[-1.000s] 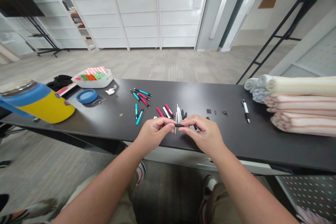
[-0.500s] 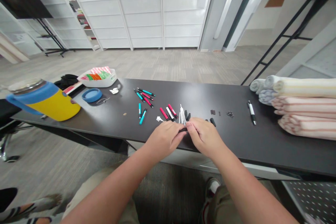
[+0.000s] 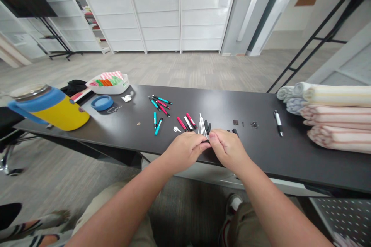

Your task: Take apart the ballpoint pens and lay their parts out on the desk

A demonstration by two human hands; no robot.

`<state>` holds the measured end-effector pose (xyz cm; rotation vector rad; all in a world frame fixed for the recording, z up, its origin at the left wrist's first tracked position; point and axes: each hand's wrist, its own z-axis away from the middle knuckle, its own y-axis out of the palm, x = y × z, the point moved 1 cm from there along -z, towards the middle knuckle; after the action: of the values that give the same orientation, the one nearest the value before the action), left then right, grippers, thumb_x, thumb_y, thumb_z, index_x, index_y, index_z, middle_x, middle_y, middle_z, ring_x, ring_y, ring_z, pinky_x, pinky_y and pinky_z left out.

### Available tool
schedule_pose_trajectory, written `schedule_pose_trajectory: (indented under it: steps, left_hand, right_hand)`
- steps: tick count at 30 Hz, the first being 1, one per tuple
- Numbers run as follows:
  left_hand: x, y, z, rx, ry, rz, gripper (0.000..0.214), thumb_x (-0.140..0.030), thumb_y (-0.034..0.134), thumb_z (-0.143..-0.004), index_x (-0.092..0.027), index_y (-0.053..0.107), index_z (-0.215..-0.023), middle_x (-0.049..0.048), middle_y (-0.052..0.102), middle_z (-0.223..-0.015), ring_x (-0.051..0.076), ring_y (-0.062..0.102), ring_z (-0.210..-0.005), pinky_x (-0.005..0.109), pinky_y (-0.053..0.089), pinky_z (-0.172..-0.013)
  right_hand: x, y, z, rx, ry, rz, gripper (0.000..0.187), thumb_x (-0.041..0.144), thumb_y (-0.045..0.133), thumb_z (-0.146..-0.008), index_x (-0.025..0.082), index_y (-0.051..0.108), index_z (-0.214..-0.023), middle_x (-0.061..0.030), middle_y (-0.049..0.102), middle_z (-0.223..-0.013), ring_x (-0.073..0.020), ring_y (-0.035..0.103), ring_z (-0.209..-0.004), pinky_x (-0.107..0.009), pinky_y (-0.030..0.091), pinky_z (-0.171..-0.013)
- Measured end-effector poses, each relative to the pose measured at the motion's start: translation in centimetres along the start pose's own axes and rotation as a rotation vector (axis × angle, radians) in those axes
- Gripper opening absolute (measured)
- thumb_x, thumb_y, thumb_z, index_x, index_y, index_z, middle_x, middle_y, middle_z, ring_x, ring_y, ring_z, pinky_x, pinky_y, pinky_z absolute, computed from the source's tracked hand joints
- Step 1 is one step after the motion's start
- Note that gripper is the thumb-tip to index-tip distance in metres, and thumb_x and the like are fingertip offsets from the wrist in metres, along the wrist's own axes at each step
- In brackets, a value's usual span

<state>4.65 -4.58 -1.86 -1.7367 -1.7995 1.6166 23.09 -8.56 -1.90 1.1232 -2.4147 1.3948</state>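
My left hand [image 3: 182,150] and my right hand [image 3: 227,148] meet fingertip to fingertip over the near edge of a black table [image 3: 203,162]. Both are pinched on a small black pen part [image 3: 206,141], most of it hidden by my fingers. Just behind my hands lie white pen refills [image 3: 201,124], red and white pen barrels [image 3: 187,122], black pen pieces [image 3: 207,126] and a tiny white piece [image 3: 176,129]. Teal pens [image 3: 157,122] and more teal and red pens [image 3: 160,104] lie further left.
A yellow and blue jug [image 3: 49,108] lies at the table's left end, beside a blue lid [image 3: 101,102] and a white tray of coloured items [image 3: 108,84]. A black and white pen [image 3: 278,122] and small black bits [image 3: 243,124] lie right. Folded towels [image 3: 333,117] fill the right end.
My hands have drawn closer together and their fingers have closed over the black part, so less of it shows. The view has shifted slightly.
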Motion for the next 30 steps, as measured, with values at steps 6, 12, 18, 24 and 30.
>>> schedule_pose_trajectory:
  steps: [6,12,18,24,30]
  left_hand:
    - [-0.2,-0.5,-0.2,0.086,-0.048,0.143,0.038,-0.032,0.042,-0.109,-0.019,0.054,-0.075,-0.0009,0.06,-0.071,0.015,0.056,-0.07,0.028,0.04,-0.072]
    - [0.2,-0.1,-0.1,0.019,0.002,0.047,0.044,-0.042,0.04,-0.111,-0.019,0.059,-0.079,0.0001,0.064,-0.071,0.015,0.058,-0.068,0.028,0.041,-0.069]
    - [0.3,0.5,0.9,-0.231,0.143,-0.335,0.028,-0.039,0.054,-0.107,-0.018,0.067,-0.093,0.003,0.071,-0.08,0.019,0.063,-0.076,0.033,0.044,-0.073]
    - [-0.7,0.5,1.1,-0.266,0.239,-0.51,0.025,-0.03,0.051,-0.105,-0.018,0.064,-0.086,0.0031,0.066,-0.073,0.019,0.061,-0.069,0.035,0.04,-0.066]
    - [-1.0,0.3,1.0,-0.182,0.216,-0.473,0.031,-0.033,0.046,-0.109,-0.018,0.062,-0.086,0.0035,0.067,-0.074,0.018,0.062,-0.069,0.033,0.041,-0.066]
  right_hand:
    - [0.1,0.0,0.0,-0.014,-0.011,0.019,0.037,0.023,0.039,-0.107,0.023,0.042,-0.07,0.0023,0.046,-0.062,-0.0137,0.044,-0.057,-0.029,0.032,-0.06]
    - [0.0,-0.1,0.1,-0.038,0.009,-0.002,0.037,0.023,0.039,-0.107,0.023,0.039,-0.07,0.0035,0.043,-0.061,-0.0132,0.041,-0.054,-0.03,0.03,-0.057]
    - [-0.4,-0.1,0.1,-0.082,0.041,-0.064,0.039,0.025,0.039,-0.109,0.024,0.033,-0.07,0.0048,0.038,-0.06,-0.0128,0.037,-0.053,-0.03,0.03,-0.059]
    - [0.5,0.2,0.2,0.006,-0.024,-0.086,0.038,0.028,0.04,-0.109,0.023,0.04,-0.072,0.003,0.045,-0.063,-0.0145,0.044,-0.062,-0.03,0.035,-0.069]
    - [1.1,0.0,0.7,0.027,0.089,-0.18,0.04,0.03,0.038,-0.109,0.022,0.042,-0.07,0.0024,0.048,-0.063,-0.0134,0.045,-0.058,-0.029,0.033,-0.059]
